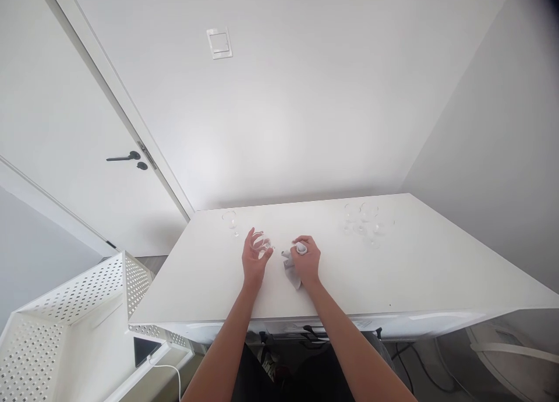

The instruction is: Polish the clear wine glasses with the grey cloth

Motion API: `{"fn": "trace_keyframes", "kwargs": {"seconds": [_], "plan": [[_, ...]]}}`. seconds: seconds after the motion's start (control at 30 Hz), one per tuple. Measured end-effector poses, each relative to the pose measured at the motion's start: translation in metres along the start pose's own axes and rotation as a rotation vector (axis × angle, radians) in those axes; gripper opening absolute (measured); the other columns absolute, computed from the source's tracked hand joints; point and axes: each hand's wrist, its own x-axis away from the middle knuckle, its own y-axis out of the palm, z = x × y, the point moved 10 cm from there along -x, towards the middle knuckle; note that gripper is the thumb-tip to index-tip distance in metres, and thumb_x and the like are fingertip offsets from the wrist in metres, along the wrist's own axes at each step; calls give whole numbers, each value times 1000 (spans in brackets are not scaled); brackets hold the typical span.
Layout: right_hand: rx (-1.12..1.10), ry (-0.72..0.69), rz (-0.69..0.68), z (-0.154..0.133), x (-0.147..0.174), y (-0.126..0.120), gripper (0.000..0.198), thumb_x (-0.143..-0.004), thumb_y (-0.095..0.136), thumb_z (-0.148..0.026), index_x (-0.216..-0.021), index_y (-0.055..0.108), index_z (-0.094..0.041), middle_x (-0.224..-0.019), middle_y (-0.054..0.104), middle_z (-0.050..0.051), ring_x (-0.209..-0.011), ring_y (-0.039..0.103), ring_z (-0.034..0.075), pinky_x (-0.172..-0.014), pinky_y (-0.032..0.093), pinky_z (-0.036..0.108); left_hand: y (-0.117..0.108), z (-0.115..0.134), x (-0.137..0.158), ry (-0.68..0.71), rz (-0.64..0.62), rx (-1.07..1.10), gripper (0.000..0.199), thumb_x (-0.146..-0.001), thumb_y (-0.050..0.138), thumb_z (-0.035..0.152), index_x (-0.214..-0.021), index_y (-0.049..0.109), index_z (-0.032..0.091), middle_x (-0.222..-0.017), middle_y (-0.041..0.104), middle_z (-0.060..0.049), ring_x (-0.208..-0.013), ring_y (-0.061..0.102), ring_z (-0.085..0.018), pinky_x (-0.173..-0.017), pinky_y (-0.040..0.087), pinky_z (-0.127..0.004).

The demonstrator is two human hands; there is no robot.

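My left hand [253, 259] is closed around the bowl of a clear stemmed glass [261, 243], held above the white table [196, 285]. A little to the right, my right hand [308, 259] grips a bunched light grey cloth [292, 272], whose loose end hangs below the fingers. A gap separates the cloth from the glass. Behind my left hand another stemmed glass [229, 220] stands near the table's far left.
Several clear glasses [369, 212] stand close together at the back right of the table. A white perforated rack [74, 326] is at the lower left, with a dark device [144, 351] and white cable. A door [87, 128] is on the left.
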Motion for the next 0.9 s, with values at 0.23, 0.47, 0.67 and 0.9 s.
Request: {"fn": "trace_keyframes", "kwargs": {"seconds": [0.23,0.47,0.67,0.9], "plan": [[591,-287,-620,-21,34,71,47,-75,53,-13,-116,70,-30,-145,56,2,-73,61,13,-68,46,30,-15,3,0,8,115,-155,62,-84,79,40,-140,53,34,-143,58,-11,-114,67,-26,-98,53,-45],[738,-304,-729,-19,43,84,56,-80,52,-13,-129,68,-35,-136,65,0,-103,68,20,-75,48,29,-10,-1,-3,0,71,-234,62,-84,78,39,-142,55,36,-138,63,-9,-106,68,-24,-91,52,-41],[719,-436,-753,-27,54,88,55,-82,51,-15,-131,65,-34,-146,60,-1,-105,68,20,-71,47,29,-10,-7,-5,-39,67,-241,64,-85,77,40,-144,53,36,-141,61,-10,-111,66,-25,-90,53,-40],[757,-398,-750,-19,53,92,52,-81,53,-16,-128,68,-32,-139,65,0,-105,68,21,-72,46,29,-8,-7,-5,-59,52,-226,67,-85,77,40,-147,51,36,-143,59,-10,-113,65,-25,-91,54,-41]]}}
